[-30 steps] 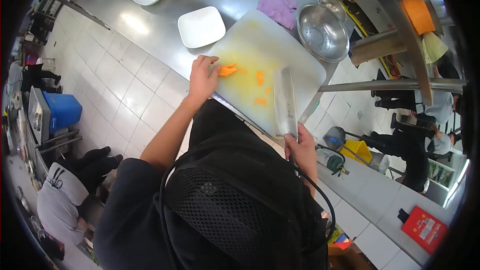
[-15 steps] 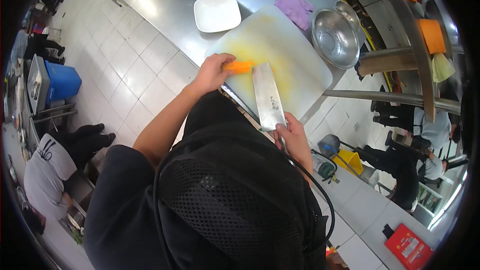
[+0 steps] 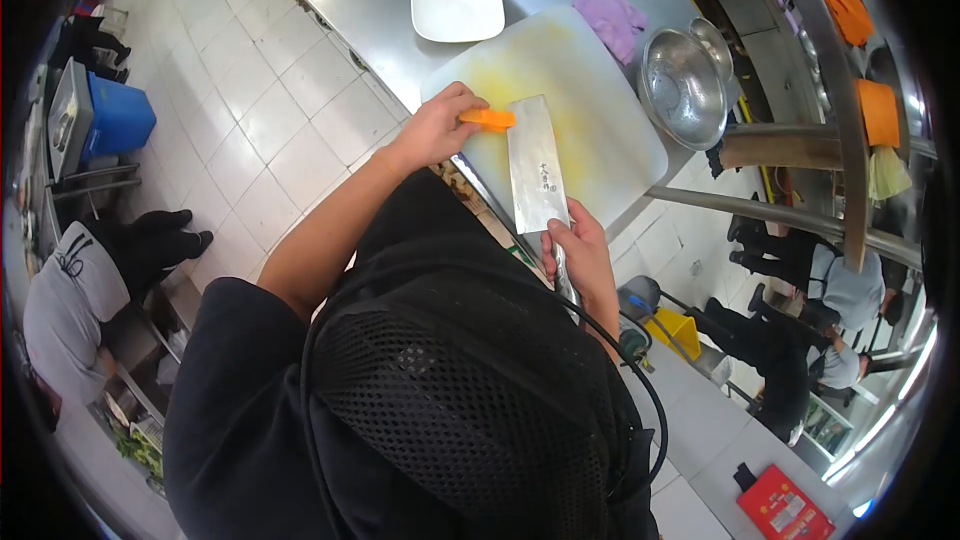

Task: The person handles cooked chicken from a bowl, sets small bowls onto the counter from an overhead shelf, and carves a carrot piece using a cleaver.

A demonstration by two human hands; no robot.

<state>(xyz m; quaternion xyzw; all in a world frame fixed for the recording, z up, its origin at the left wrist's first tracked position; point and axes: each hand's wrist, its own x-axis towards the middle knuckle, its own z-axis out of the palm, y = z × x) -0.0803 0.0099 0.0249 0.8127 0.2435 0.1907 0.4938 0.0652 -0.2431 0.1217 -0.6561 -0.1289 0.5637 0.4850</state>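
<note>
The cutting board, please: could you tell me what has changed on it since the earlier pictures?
The cleaver has moved left across the cutting board, up to the orange pieces at the left hand. The loose pieces scattered mid-board no longer show. The right hand still grips the handle; the white dish and purple cloth stayed put.

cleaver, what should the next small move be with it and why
Probably ease the cleaver slightly under the orange food: its broad face is in full view, one long edge appears right beside the food, the left hand holds the other end and the right hand grips the cleaver.
</note>
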